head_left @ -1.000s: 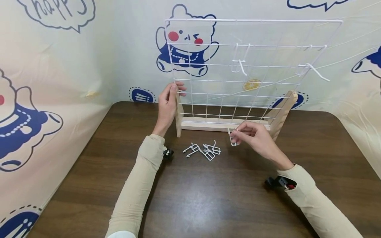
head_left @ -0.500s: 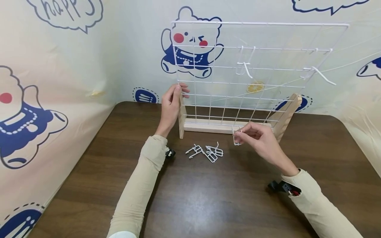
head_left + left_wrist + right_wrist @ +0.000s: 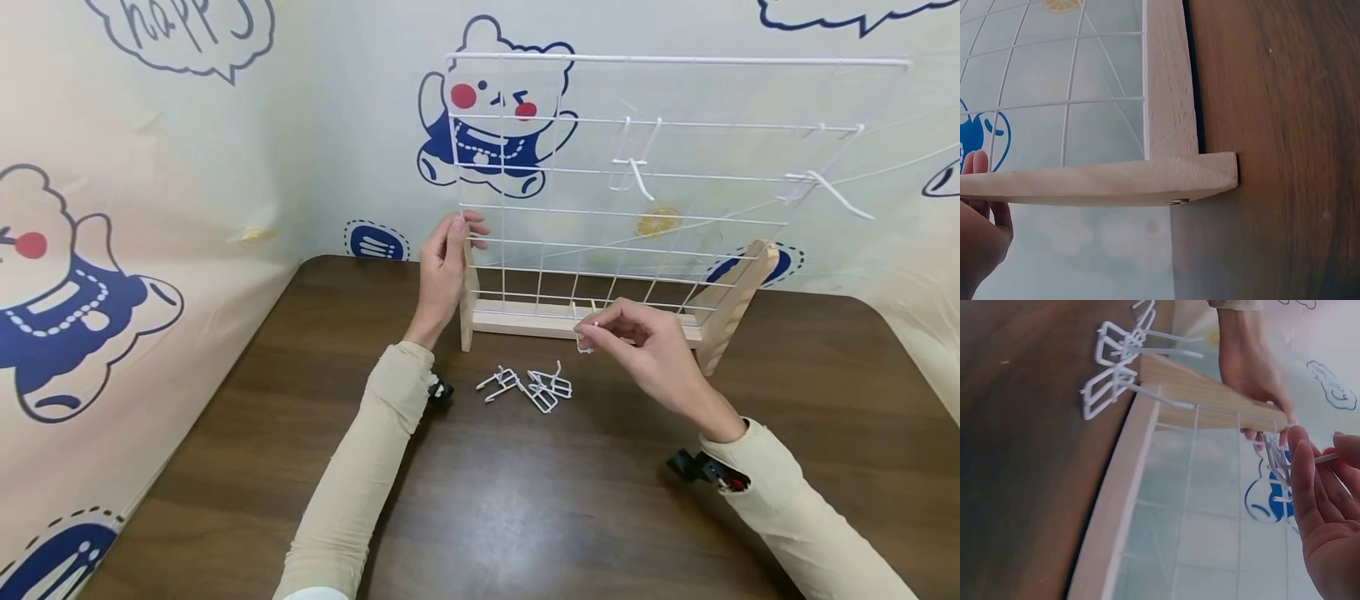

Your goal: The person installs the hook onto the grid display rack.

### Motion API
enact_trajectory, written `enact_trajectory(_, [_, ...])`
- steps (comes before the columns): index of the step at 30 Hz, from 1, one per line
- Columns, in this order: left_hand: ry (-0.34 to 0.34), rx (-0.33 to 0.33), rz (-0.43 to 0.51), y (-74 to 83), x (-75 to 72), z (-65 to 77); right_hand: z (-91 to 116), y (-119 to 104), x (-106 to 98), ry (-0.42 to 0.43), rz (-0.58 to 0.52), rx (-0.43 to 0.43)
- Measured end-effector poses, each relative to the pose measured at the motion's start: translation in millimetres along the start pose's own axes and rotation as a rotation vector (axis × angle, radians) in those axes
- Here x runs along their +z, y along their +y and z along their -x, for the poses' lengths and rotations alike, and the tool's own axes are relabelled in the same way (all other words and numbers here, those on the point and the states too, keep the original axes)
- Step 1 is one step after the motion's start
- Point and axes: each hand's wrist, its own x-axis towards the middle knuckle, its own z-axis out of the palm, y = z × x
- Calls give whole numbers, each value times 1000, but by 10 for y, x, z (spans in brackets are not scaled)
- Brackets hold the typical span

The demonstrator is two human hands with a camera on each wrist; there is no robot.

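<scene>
A white wire grid rack (image 3: 555, 208) stands on a pale wooden base. My left hand (image 3: 444, 271) grips the top of its left wooden side piece (image 3: 1097, 181), fingers wrapped round to the far side. In front of the lower grid, my right hand (image 3: 648, 354) pinches a white wire hook (image 3: 1279, 459) between thumb and fingers. Part of that hook is hidden by the fingers. Two hooks hang on the upper grid: a middle hook (image 3: 636, 171) and a right hook (image 3: 832, 193). Several loose hooks (image 3: 1119, 359) lie in a small pile on the table.
The brown wooden table (image 3: 480, 500) carries the rack near its back edge. Behind it hangs a pale printed cloth (image 3: 337, 125) with cartoon bears. The rack's right wooden side piece (image 3: 738, 300) stands beyond my right hand.
The right hand has lifted its hook slightly and shifted it left relative to the rack. The left hand keeps its grip on the side piece. The head view has turned a little left.
</scene>
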Motion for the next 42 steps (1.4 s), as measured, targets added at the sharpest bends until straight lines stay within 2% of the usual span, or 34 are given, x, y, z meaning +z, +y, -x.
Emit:
enact_trajectory(5, [-17,8,7,8,4,-13,-83,-88,35,19,5,-54])
enact_trajectory(12, [-2,1,8,3,-6,0,-176,-181,73,35,-2,-96])
enact_trajectory(23, [-14,3,4,2,-22,8,-343,-47,143,-41,-44,-153])
enact_trajectory(30, [-25,-6,3,4,-7,4,-465,-94,203,-18,-83,-190])
enact_trajectory(42, [-29,-4,-2,23,-24,12,-613,-193,264,-25,-60,-228])
